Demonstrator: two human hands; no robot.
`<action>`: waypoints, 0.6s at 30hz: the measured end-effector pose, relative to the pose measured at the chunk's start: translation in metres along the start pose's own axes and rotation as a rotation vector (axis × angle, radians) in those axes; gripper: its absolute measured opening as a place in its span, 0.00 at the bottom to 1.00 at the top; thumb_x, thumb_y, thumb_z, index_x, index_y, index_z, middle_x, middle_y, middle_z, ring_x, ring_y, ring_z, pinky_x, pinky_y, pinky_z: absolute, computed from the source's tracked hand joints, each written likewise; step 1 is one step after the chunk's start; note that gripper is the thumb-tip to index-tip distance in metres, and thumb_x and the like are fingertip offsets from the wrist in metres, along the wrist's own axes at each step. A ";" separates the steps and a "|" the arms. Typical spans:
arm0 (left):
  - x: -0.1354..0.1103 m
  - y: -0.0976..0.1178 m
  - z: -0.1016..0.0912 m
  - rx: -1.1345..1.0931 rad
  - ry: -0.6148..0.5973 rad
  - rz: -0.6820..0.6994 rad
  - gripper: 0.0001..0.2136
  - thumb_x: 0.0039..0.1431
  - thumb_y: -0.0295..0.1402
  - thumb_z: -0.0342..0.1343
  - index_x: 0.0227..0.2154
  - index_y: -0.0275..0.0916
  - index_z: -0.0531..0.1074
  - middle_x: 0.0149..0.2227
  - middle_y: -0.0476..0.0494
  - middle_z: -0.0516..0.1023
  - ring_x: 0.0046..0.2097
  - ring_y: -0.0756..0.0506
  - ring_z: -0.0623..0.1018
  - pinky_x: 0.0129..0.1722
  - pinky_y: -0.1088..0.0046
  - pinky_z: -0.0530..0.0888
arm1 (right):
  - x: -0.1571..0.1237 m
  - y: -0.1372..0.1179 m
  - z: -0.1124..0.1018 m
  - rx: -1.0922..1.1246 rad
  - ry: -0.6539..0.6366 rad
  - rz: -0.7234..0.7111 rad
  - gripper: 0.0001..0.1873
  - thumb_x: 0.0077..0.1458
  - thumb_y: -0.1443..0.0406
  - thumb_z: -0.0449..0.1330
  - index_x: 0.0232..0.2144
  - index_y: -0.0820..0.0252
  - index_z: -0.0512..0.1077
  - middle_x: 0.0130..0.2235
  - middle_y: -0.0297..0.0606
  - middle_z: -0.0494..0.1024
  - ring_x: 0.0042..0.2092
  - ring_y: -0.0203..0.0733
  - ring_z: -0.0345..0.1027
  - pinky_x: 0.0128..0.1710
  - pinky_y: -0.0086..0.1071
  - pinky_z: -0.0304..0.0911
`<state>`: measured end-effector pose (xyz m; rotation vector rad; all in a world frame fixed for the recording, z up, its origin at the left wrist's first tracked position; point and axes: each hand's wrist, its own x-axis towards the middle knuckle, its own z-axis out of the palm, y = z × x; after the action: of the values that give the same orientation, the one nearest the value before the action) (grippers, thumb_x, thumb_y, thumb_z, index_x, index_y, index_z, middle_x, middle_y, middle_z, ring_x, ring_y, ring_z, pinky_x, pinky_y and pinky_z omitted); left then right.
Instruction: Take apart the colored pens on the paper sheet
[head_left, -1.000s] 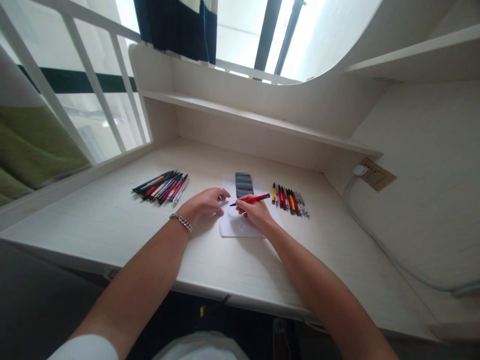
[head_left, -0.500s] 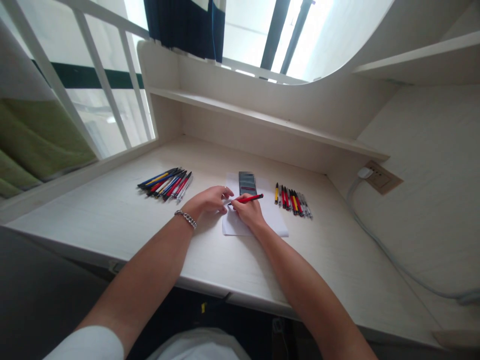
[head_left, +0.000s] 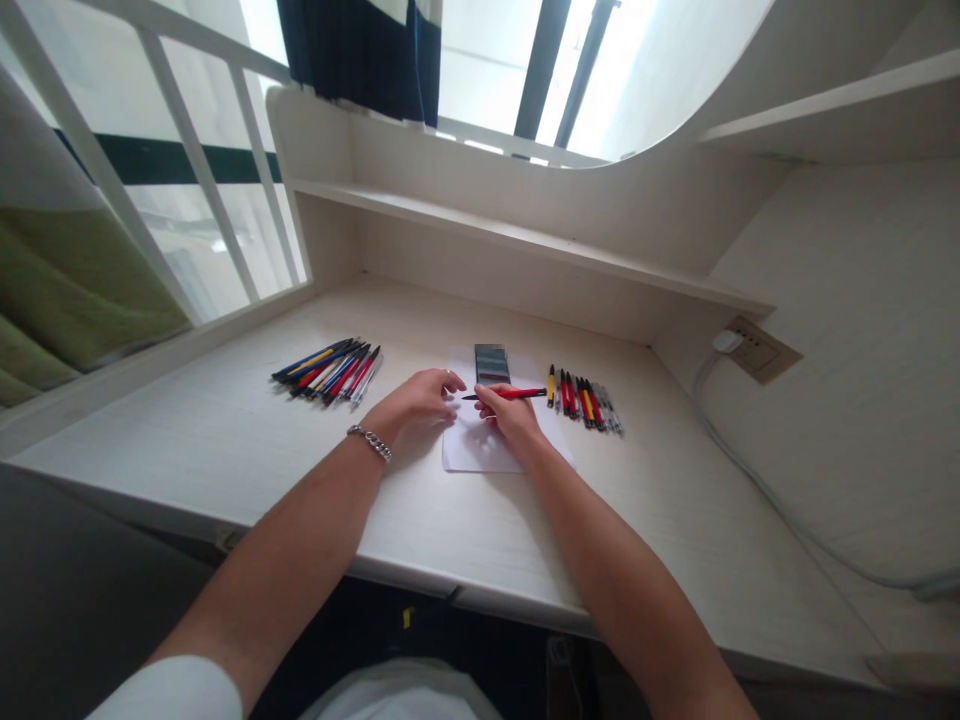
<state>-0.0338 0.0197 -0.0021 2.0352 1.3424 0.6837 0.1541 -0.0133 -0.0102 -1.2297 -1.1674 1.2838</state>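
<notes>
At nine o'clock from the likely light, stiff pen (head_left: 523, 393), our left fingers (head_left: 448, 380) part; our right fingers (head_left: 487, 400) sensibly clamp its front.

Pen pile (head_left: 328, 372) L, paper (head_left: 480, 456) mid, pens (head_left: 584, 400) R.

The desk (head_left: 420, 525) is backed by a shelf (head_left: 525, 240) and lit from a bright window (head_left: 484, 60), partly screened by a curtain (head_left: 360, 60). The left is bounded by a railing (head_left: 196, 160); a socket (head_left: 769, 352) is set in the right wall (head_left: 862, 400).

Right hand (head_left: 511, 414) partly hides paper (head_left: 474, 452).
</notes>
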 end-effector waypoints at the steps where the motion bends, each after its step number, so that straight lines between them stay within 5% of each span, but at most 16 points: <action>1: -0.001 0.003 0.001 -0.018 0.036 0.037 0.23 0.41 0.32 0.69 0.45 0.37 0.79 0.44 0.36 0.82 0.43 0.39 0.79 0.42 0.66 0.74 | -0.001 -0.003 -0.003 0.041 -0.009 0.008 0.19 0.46 0.51 0.69 0.31 0.61 0.75 0.27 0.36 0.77 0.26 0.34 0.67 0.23 0.26 0.57; 7: -0.006 0.029 0.018 -0.111 0.010 0.271 0.15 0.59 0.41 0.58 0.41 0.37 0.81 0.39 0.40 0.84 0.39 0.44 0.79 0.41 0.68 0.72 | -0.005 -0.011 -0.014 0.094 -0.034 -0.002 0.26 0.44 0.43 0.69 0.28 0.60 0.73 0.22 0.31 0.70 0.23 0.31 0.60 0.21 0.25 0.53; 12: -0.006 0.029 0.022 -0.015 0.050 0.186 0.14 0.60 0.41 0.56 0.37 0.37 0.81 0.31 0.44 0.81 0.32 0.46 0.75 0.33 0.71 0.68 | 0.000 -0.019 -0.031 0.073 0.028 0.007 0.28 0.45 0.41 0.68 0.31 0.59 0.73 0.29 0.36 0.75 0.25 0.32 0.63 0.21 0.25 0.55; 18: -0.004 0.022 0.020 0.038 0.048 0.123 0.13 0.59 0.39 0.58 0.39 0.38 0.82 0.35 0.42 0.83 0.34 0.45 0.77 0.34 0.70 0.68 | 0.009 -0.023 -0.056 0.018 0.261 -0.022 0.28 0.56 0.39 0.57 0.35 0.57 0.69 0.33 0.38 0.78 0.24 0.33 0.67 0.19 0.25 0.57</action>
<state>-0.0080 0.0048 -0.0003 2.1584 1.2740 0.7703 0.2110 -0.0021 0.0106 -1.3231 -0.9764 1.0775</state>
